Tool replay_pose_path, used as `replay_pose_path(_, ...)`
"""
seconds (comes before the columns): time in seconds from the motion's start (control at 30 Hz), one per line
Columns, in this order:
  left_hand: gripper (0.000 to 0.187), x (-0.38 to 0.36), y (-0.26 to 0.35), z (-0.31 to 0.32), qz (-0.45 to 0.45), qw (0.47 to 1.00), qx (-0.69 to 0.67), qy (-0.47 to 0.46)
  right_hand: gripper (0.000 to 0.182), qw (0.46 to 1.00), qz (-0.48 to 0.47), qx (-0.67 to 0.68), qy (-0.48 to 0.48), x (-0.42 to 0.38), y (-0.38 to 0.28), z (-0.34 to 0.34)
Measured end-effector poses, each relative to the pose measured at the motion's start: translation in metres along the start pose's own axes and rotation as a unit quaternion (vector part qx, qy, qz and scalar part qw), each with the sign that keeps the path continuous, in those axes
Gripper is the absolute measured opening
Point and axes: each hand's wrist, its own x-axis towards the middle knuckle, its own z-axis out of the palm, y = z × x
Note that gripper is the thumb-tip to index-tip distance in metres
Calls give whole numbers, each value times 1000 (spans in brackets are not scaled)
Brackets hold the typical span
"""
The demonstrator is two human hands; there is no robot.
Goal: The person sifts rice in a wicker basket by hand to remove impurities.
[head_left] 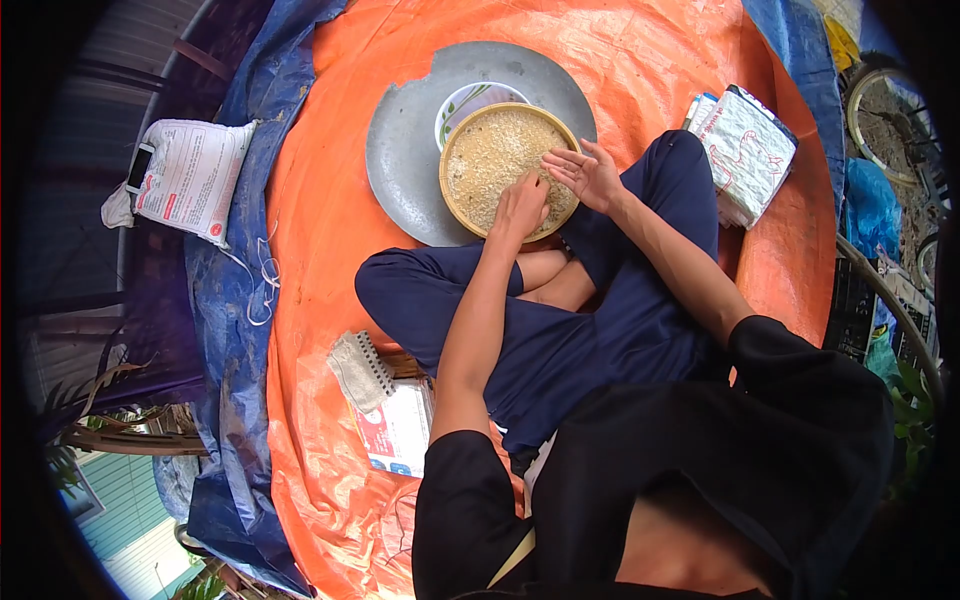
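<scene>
Tarp: orange tarpaulin (330, 230) covering the ground, a blue one (225, 330) under its left edge.
Tray: round grey metal tray (405, 150), chipped at its top rim, lying on the orange tarpaulin before the crossed legs.
Basket: round woven basket of rice grains (495, 160), resting on the tray, partly over a patterned bowl (460, 100).
Sacks: white printed sack (190, 175) at left; folded sacks (745, 150) at right.
Left hand (522, 207): fingers curled together, tips pinched in the grain.
Right hand (587, 172): fingers spread open over the basket's right rim.
</scene>
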Motion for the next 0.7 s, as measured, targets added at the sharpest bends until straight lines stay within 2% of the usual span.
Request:
replay_pose_path(0.23,16,0,11,17,13,997,-3,-80,68,1000,0,0,-1,1,1,-2)
replay_pose_path(0.43,8,0,7,24,11,995,8,-95,67,1000,0,-2,1,1,1,-1)
replay_pose_path(0.53,7,-1,5,25,19,997,6,-73,67,1000,3,-1,1,1,1,-1)
replay_pose_path(0.7,12,2,3,19,46,997,49,23,67,1000,1,-4,-1,2,1,-2)
